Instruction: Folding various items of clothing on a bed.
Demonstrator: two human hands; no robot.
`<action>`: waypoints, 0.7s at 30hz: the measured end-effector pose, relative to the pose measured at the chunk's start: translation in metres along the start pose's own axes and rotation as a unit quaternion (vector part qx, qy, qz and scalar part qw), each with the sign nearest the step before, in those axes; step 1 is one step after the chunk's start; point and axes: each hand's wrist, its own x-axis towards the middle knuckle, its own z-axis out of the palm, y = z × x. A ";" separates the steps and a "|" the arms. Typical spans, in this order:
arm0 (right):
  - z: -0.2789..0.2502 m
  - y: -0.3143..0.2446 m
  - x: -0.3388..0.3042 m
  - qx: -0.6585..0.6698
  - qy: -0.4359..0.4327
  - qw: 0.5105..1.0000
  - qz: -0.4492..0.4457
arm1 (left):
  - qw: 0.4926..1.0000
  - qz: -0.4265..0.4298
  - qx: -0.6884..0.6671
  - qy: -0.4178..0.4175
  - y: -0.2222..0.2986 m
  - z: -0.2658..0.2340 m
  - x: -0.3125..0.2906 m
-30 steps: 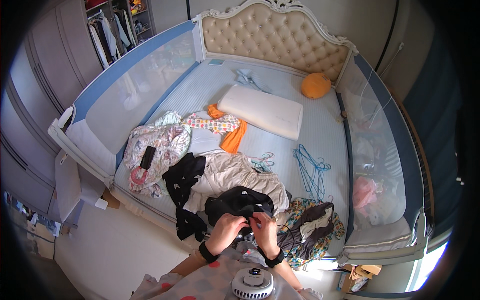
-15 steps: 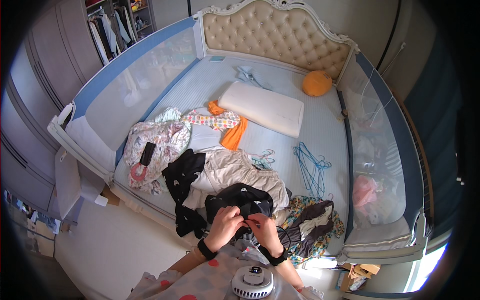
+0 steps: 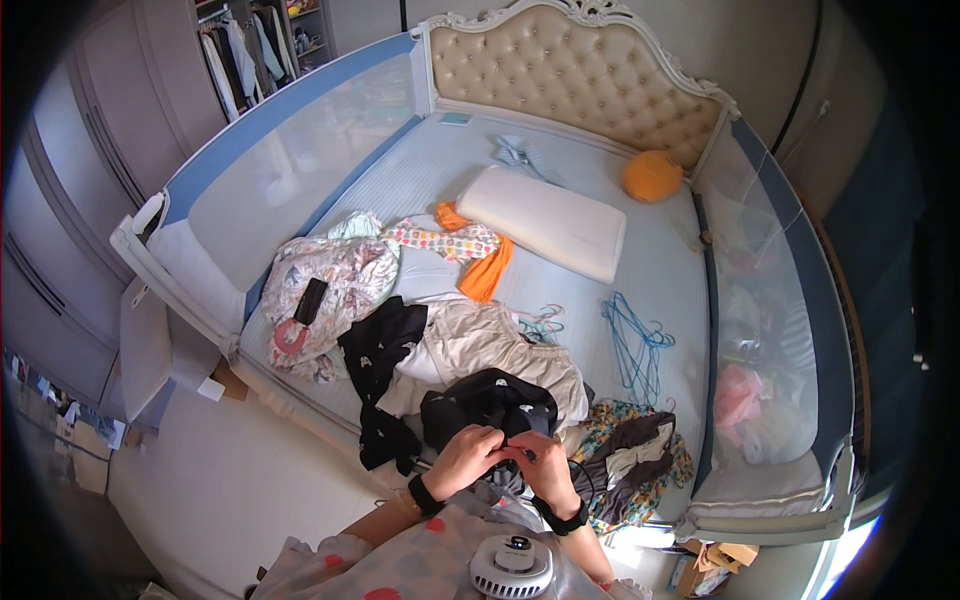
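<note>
My left hand point(image 3: 468, 462) and my right hand point(image 3: 543, 468) meet at the near edge of the bed, fingertips pinched close together. Between them is the near part of a black garment with small white prints point(image 3: 486, 404); exactly what the fingertips grip is mostly hidden. Each wrist wears a black band. Just beyond lie beige trousers or shorts point(image 3: 495, 335) with a drawstring waist. Another black printed piece point(image 3: 384, 340) spreads to the left. To the right of my hands rests a heap of dark grey and colourful patterned clothes point(image 3: 628, 460).
The bed has blue mesh guard rails point(image 3: 310, 130) on both sides. On it lie a white pillow point(image 3: 545, 222), blue hangers point(image 3: 635, 345), orange cloth point(image 3: 488, 272), a floral bundle point(image 3: 330, 265) with a dark object on top, and an orange ball-shaped cushion point(image 3: 653, 177). A white fan point(image 3: 511, 568) hangs at my chest.
The whole view has shifted slightly, so the bed appears a little further right. My hands stay together over the black garment, their fingertips a bit closer to each other.
</note>
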 end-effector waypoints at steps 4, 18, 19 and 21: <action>-0.004 0.016 0.000 0.044 -0.041 0.996 0.060 | 0.999 -0.030 -0.043 0.005 0.003 0.001 0.001; -0.006 0.005 0.001 0.000 -0.092 0.994 -0.056 | 0.998 -0.061 -0.003 0.020 -0.005 0.011 -0.004; -0.004 0.006 -0.001 -0.016 -0.071 0.994 -0.077 | 0.998 -0.063 0.012 0.028 -0.006 0.012 -0.005; -0.002 0.005 -0.004 -0.029 -0.036 0.993 -0.105 | 0.997 -0.062 0.002 0.041 -0.003 0.012 -0.004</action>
